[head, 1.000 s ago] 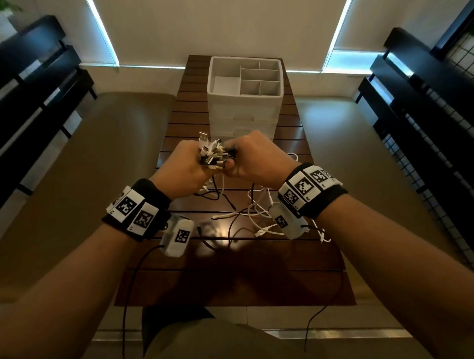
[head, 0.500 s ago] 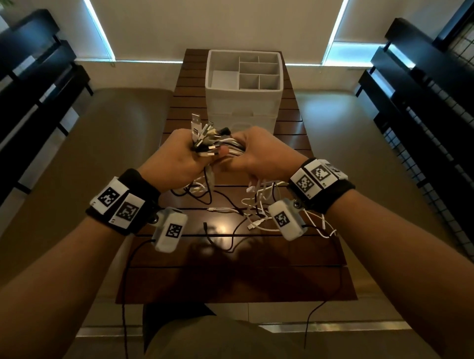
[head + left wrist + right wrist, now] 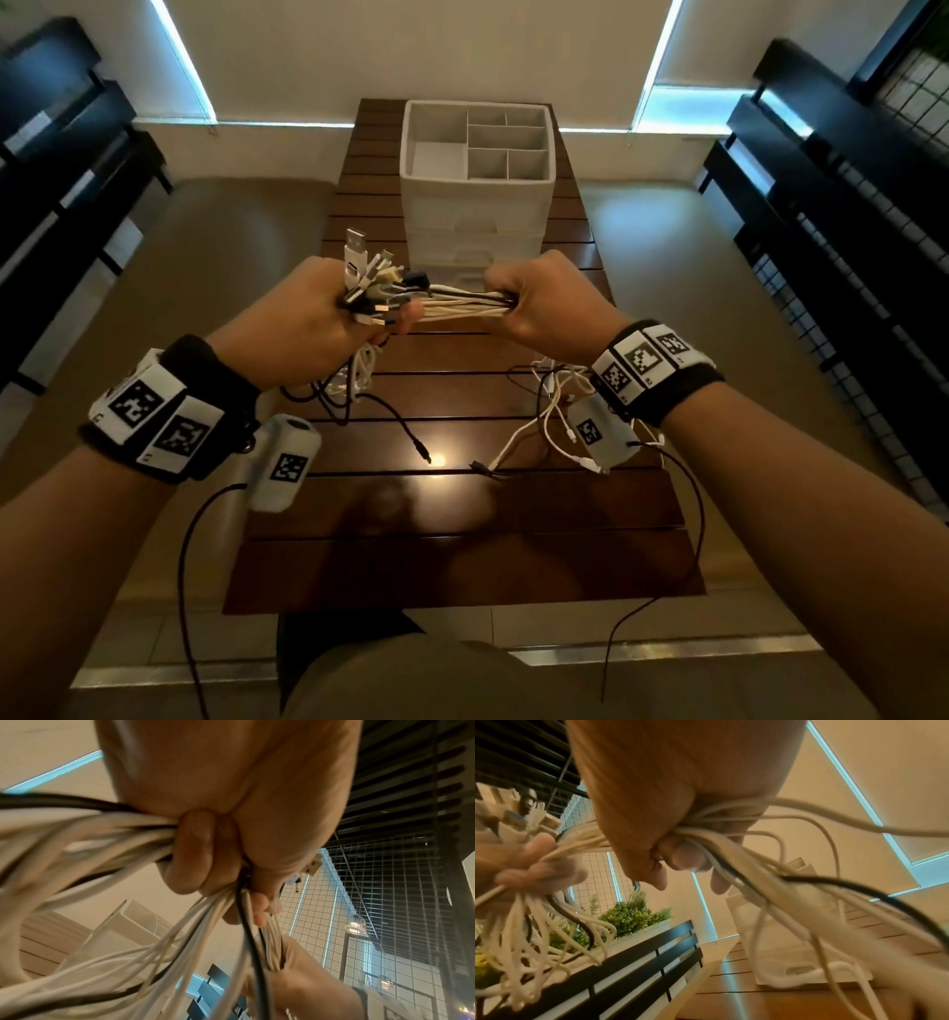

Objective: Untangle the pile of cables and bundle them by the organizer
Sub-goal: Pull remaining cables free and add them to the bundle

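A bundle of white and black cables (image 3: 462,303) stretches level between my two fists above the table. My left hand (image 3: 318,318) grips the end where several USB plugs (image 3: 367,272) stick out past its fingers (image 3: 195,852). My right hand (image 3: 534,303) grips the same bundle a short way to the right, fingers (image 3: 680,858) curled round the strands. Loose cable tails (image 3: 544,431) hang from both fists and lie on the wooden table (image 3: 462,555). The white organizer (image 3: 477,190), with open compartments on top and drawers below, stands just beyond the hands.
Black slatted benches (image 3: 832,216) flank the narrow table on both sides. Black wires from the wrist cameras (image 3: 683,514) trail down over the table's near edge. A planter with green plants (image 3: 628,916) shows behind the left bench.
The fists, touching a second ago, have drawn apart sideways and risen a little. A straight length of the bundle now shows between them, and more cable has lifted off the table.
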`<state>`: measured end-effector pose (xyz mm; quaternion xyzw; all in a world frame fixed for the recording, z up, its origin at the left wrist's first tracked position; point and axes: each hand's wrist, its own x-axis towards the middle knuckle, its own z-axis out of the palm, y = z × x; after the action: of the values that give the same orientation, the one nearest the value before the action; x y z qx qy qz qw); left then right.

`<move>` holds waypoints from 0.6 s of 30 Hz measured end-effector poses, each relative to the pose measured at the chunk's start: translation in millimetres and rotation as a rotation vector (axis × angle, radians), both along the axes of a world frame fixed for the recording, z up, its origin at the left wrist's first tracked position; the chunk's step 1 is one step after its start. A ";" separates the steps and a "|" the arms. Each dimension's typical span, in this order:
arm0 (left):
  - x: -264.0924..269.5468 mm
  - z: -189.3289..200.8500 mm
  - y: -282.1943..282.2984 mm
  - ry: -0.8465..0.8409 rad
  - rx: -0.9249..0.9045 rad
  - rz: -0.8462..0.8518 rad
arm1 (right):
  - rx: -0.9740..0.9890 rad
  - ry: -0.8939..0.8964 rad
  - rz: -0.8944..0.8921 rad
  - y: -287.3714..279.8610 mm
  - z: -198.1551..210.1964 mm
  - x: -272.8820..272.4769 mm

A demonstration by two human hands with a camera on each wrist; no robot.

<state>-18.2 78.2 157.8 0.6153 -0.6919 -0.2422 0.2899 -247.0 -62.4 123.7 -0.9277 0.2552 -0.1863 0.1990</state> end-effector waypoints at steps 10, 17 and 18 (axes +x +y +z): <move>-9.7 10.9 -5.8 0.124 -0.127 -0.001 | -0.135 0.120 -0.184 -11.1 56.0 -30.2; 8.2 44.0 7.4 0.003 -0.251 -0.010 | -0.153 -0.026 -0.096 -2.7 56.5 -20.4; 12.6 45.5 9.7 -0.001 -0.261 -0.002 | -0.109 -0.027 -0.111 -4.6 45.0 -22.3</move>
<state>-5.6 87.9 203.2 0.5719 -0.7182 -0.1502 0.3669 -269.3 -67.0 168.7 -0.9190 0.2930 -0.2233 0.1408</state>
